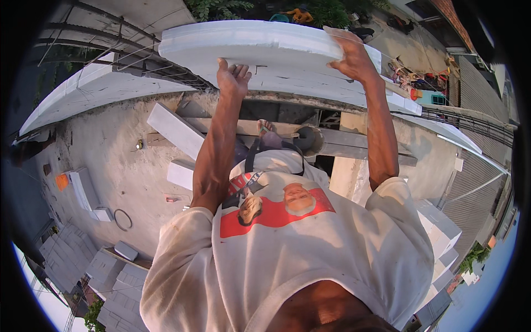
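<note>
A long white lightweight concrete block [254,39] lies along the top of a pale block wall [298,83] in front of me, its shape bent by the lens. My right hand [352,58] grips its right end, fingers over the top and thumb against the near face. Lower, on the left, my left hand [232,78] is raised by the near face with its fingers apart. Whether that palm touches the block I cannot tell. A thin string [141,52] runs past the left end of the block.
Steel rebar [182,74] rises left of the wall. Loose white blocks [177,130] lie on the concrete floor [127,166], near planks [343,144] and a round bucket [310,140] by my feet. Block stacks [119,282] stand behind at left. Beyond the wall, a person in orange [300,15] is far below.
</note>
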Tool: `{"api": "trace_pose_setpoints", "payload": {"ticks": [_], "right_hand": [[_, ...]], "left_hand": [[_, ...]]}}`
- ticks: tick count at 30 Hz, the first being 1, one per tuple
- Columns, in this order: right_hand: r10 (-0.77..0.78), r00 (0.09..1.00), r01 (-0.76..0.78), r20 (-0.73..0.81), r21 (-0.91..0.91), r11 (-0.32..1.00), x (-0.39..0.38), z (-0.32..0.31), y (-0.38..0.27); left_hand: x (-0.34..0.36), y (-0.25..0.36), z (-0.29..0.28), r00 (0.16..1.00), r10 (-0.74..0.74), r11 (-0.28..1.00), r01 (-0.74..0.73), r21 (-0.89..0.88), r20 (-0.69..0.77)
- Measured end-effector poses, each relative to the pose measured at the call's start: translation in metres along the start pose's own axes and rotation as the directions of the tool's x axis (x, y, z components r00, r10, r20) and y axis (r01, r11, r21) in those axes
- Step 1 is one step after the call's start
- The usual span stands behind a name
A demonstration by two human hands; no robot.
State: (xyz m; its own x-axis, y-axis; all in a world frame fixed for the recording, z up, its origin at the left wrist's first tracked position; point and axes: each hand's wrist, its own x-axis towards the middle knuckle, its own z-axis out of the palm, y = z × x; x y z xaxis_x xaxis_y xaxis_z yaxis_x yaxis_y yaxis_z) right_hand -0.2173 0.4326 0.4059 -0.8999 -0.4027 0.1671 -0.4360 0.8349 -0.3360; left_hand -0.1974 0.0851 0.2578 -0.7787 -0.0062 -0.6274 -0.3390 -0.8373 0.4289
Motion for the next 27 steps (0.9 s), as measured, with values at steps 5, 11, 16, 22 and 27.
{"api": "trace_pose_setpoints", "payload": {"ticks": [5,11,16,22,27], "right_hand": [[0.04,0.998,-0.05,-0.053,-0.205,0.978,-0.012,0.008,-0.011],[0.154,0.96,-0.218,-0.234,-0.276,0.936,-0.058,0.027,-0.048],[0.182,0.966,-0.221,-0.184,-0.223,0.949,-0.135,0.039,-0.082],[0.476,0.819,-0.531,-0.319,-0.108,0.841,-0.195,0.028,0.023],[0.573,0.811,-0.562,-0.115,-0.426,0.709,-0.22,0.031,0.169]], "left_hand": [[-0.054,0.022,0.02,0.999,-0.007,0.767,-0.029,0.641,0.053],[-0.115,0.057,0.046,0.84,-0.139,0.348,-0.454,0.82,0.524],[-0.163,0.091,0.074,0.758,-0.297,0.35,-0.48,0.805,0.581],[-0.172,0.142,0.096,0.638,0.05,0.053,-0.77,0.636,0.769],[-0.17,0.154,0.141,0.519,0.207,-0.37,-0.744,0.557,0.83]]}}
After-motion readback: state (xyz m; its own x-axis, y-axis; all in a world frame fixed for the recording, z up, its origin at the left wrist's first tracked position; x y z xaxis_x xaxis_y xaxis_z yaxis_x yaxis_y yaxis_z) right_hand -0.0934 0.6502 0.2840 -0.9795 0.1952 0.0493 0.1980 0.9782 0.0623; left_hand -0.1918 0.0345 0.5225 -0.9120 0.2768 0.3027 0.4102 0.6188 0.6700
